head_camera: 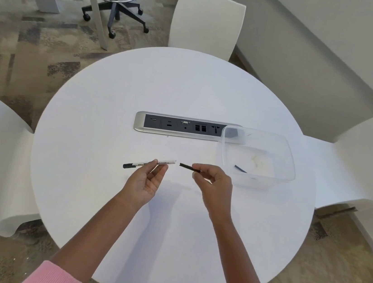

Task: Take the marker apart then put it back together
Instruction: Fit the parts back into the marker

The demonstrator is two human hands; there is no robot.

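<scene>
Left hand (145, 183) pinches the white marker barrel (154, 163) above the counter (100, 213); right hand (212, 187) pinches the black ink core (189, 167), tip aimed at the barrel's open end, probably for sliding in; 1 dark piece (240, 169) parked in the clear tub (289, 164)

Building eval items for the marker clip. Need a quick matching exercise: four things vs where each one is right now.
Things
1. marker barrel
2. black ink rod
3. small dark piece
4. port panel

Places
A. set into the table, partly under the container's corner
B. pinched in the right hand
C. lying inside the clear container
D. held in the left hand

Pairs: 1-D, 2-B, 3-C, 4-A
</scene>
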